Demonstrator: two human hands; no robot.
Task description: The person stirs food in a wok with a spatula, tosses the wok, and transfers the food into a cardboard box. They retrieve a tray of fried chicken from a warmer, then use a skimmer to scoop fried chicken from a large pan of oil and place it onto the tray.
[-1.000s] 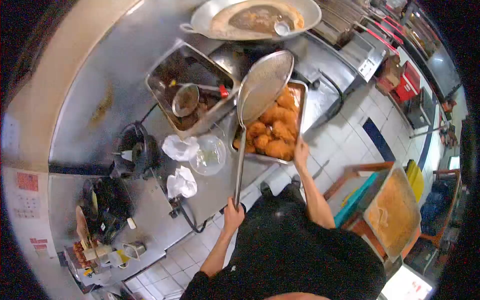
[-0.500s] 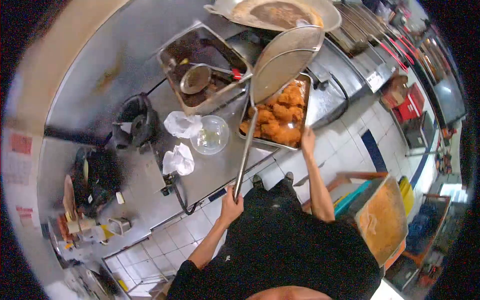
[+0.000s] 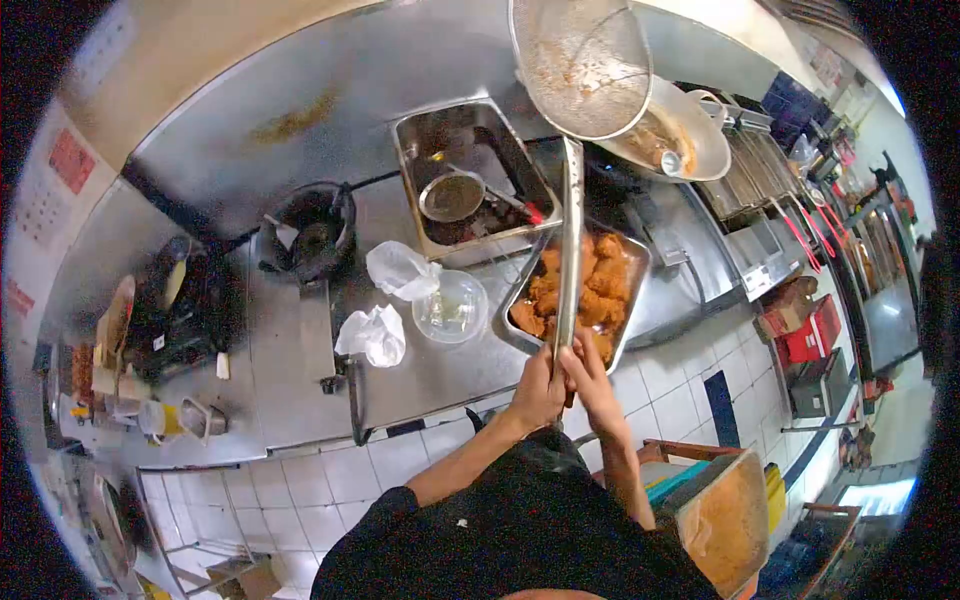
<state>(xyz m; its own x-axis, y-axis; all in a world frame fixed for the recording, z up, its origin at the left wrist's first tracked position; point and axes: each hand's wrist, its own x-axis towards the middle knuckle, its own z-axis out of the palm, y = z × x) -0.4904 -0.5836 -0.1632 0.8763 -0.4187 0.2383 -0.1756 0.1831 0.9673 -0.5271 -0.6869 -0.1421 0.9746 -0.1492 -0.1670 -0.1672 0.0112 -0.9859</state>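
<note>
I hold a long-handled wire-mesh skimmer (image 3: 571, 230) with both hands. My left hand (image 3: 538, 390) is wrapped round the lower handle, and my right hand (image 3: 590, 378) closes on it just beside the left. The skimmer's round mesh is raised at the top of the view, partly in front of a large wok (image 3: 712, 150) of brownish oil. No food piece shows clearly in the mesh. Under the handle lies a metal tray (image 3: 638, 290) with several pieces of fried chicken (image 3: 603, 278), partly hidden by the handle and my hands.
Left of the chicken stands a deep metal pan (image 3: 425, 235) with a small strainer (image 3: 452, 196) in it. Nearby are a clear plastic bowl (image 3: 462, 320), crumpled white plastic bags (image 3: 375, 338) and a black burner (image 3: 318, 228). A crumb-filled bin (image 3: 725, 520) stands at lower right.
The skimmer has swung up and away from above the tray, toward the wok. My right hand has left the tray's edge and joined my left hand on the handle.
</note>
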